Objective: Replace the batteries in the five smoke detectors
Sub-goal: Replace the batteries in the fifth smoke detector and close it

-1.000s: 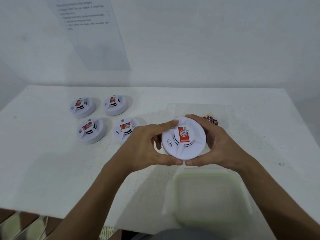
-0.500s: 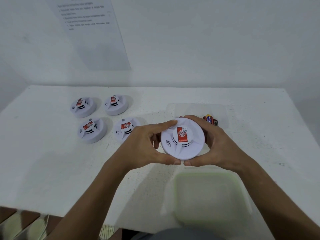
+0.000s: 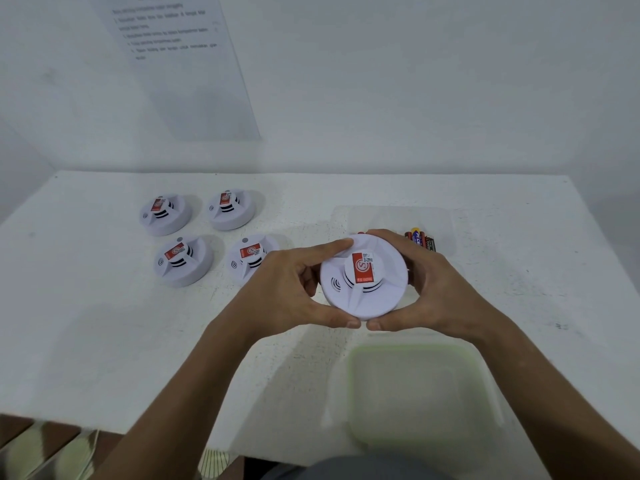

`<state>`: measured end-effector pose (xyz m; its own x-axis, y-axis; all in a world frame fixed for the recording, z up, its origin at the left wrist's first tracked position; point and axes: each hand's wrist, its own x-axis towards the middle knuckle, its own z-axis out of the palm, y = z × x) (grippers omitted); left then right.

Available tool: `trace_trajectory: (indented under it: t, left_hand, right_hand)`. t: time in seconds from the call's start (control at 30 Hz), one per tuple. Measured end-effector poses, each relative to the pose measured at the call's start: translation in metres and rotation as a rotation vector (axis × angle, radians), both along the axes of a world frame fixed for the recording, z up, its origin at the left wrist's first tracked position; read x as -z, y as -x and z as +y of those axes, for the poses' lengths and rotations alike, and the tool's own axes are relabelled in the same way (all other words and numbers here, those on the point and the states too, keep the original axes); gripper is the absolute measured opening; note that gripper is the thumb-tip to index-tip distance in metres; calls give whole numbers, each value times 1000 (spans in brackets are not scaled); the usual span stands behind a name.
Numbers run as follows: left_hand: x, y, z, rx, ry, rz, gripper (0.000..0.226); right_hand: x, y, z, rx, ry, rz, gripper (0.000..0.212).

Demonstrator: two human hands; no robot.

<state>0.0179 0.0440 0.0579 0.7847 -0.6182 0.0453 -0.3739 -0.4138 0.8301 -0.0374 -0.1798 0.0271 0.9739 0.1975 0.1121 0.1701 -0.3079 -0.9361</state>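
Note:
A round white smoke detector [image 3: 363, 292] with a red label is held above the white table [image 3: 86, 323], face up. My left hand [image 3: 284, 289] grips its left rim with thumb and forefinger, and my right hand [image 3: 436, 292] grips the right rim the same way. Several more detectors lie on the table to the left: two at the back [image 3: 165, 213] [image 3: 231, 208] and two nearer [image 3: 183, 259] [image 3: 251, 256]. A few batteries [image 3: 420, 239] show behind my right hand, partly hidden.
A clear plastic container with a green rim [image 3: 415, 396] sits close to the table's front edge, below my hands. A clear lid or tray [image 3: 446, 220] lies under the batteries. A printed sheet [image 3: 180, 64] hangs on the wall behind.
The detector has turned slightly in my hands, its red label now more upright. Both hands keep their grip in nearly the same place.

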Motion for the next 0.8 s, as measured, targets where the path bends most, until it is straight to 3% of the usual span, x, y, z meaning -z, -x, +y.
trace_trajectory:
  t: [0.4, 0.57, 0.7, 0.8]
  left_hand:
    - [3, -3, 1, 15, -4, -32, 93]
    - [6, -2, -1, -18, -6, -4, 108]
    - [3, 0, -4, 39, 35, -18, 84]
    - [3, 0, -5, 61, 40, -19, 80]
  right_hand:
    - [2, -2, -2, 14, 0, 2, 100]
    - [4, -2, -3, 22, -5, 4, 101]
    - [4, -2, -3, 27, 1, -2, 101]
    - [5, -1, -3, 26, -3, 2, 101]
